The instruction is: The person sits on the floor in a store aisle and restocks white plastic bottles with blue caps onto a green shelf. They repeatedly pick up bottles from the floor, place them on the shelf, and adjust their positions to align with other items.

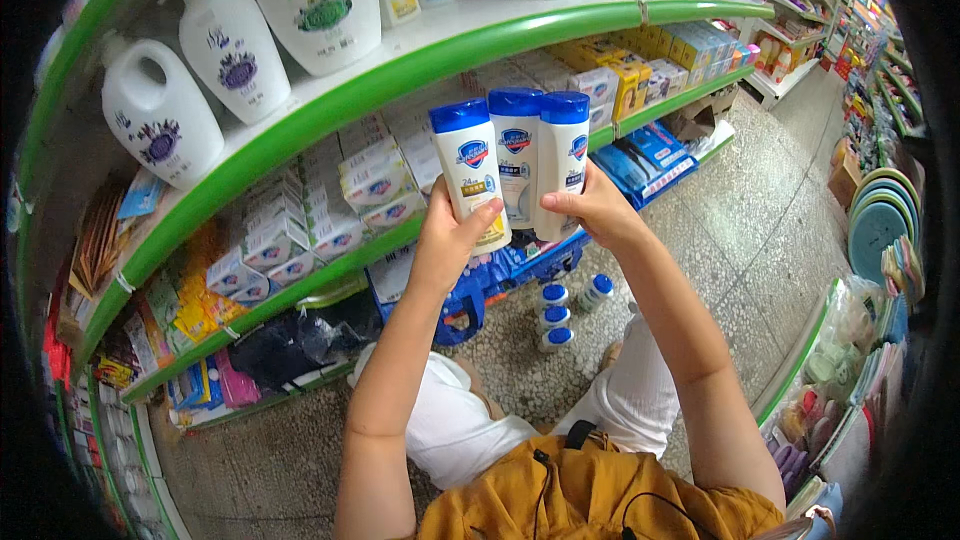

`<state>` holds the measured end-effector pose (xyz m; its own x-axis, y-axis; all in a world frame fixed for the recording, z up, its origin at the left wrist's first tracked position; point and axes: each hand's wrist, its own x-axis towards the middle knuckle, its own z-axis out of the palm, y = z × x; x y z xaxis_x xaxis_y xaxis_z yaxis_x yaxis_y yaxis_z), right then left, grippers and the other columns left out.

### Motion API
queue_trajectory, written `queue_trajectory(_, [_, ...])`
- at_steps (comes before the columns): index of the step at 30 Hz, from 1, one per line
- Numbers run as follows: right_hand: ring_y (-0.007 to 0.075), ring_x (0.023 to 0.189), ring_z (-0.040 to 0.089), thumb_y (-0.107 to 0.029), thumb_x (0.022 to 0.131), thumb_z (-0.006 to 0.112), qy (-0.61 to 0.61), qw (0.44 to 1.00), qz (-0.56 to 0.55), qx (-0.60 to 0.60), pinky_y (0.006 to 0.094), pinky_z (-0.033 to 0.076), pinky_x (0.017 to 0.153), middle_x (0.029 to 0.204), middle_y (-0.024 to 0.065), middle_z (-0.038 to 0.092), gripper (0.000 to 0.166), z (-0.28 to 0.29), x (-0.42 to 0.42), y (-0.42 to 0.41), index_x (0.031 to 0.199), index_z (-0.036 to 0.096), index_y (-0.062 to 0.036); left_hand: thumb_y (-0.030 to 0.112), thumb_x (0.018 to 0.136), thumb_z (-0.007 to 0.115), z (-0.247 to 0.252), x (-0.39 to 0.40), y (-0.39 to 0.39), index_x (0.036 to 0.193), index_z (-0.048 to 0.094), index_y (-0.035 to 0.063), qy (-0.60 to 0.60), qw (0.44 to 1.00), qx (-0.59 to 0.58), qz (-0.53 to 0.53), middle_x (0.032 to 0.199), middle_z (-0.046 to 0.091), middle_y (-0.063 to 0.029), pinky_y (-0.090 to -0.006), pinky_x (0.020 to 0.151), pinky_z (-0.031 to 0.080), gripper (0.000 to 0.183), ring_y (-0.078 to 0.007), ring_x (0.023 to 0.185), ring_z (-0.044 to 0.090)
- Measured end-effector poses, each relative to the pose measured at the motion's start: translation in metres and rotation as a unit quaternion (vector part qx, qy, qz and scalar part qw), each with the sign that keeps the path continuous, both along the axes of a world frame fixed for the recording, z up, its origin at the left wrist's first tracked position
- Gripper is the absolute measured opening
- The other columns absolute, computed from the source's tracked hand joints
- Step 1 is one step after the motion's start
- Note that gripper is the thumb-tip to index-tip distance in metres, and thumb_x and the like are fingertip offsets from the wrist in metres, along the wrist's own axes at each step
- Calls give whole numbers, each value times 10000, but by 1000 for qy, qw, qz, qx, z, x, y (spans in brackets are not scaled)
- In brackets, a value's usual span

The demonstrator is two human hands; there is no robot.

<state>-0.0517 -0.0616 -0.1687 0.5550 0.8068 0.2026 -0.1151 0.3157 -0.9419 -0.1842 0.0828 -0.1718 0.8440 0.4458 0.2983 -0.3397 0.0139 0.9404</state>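
My left hand (442,236) grips a white Safeguard bottle (466,165) with a blue flip cap and a yellow patch near its base, thumb across the front. A similar bottle (564,142) is in my right hand (604,202), its label turned partly to the right. Between them stands a third blue-capped bottle (516,165), set slightly behind. Which hand bears that one is hidden. All three are close to upright, held in front of the shelves. Below my hands, several more blue-capped white bottles (555,315) stand on the speckled floor between my feet.
A green-edged shelf (420,52) carries large white pump and handled bottles (232,45). Boxed bars (382,172) fill the tier beneath. Blue packaged bags (645,157) lie on the lowest tier. Behind me to the right are stacked basins (877,232) and another green-edged rack (795,352).
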Motion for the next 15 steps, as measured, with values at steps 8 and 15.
queue_trajectory(8, [189, 1002, 547, -182, 652, 780, 38, 998, 20, -36, 336, 435, 871, 1101, 96, 561, 669, -60, -18, -8, 1200, 433, -21, 72, 780, 638, -57, -23, -11, 1227, 349, 28, 65, 994, -83, -12, 1146, 503, -94, -325, 917, 401, 534, -177, 1058, 504])
queue_trajectory(15, [170, 1022, 530, -184, 674, 769, 111, 990, 46, -73, 329, 425, 867, 1108, 79, 561, 677, -141, -35, -16, 1224, 406, -31, 53, 769, 645, -138, -39, -18, 1230, 340, 37, 124, 987, -98, 22, 1152, 499, -93, -318, 901, 410, 553, -177, 1047, 508])
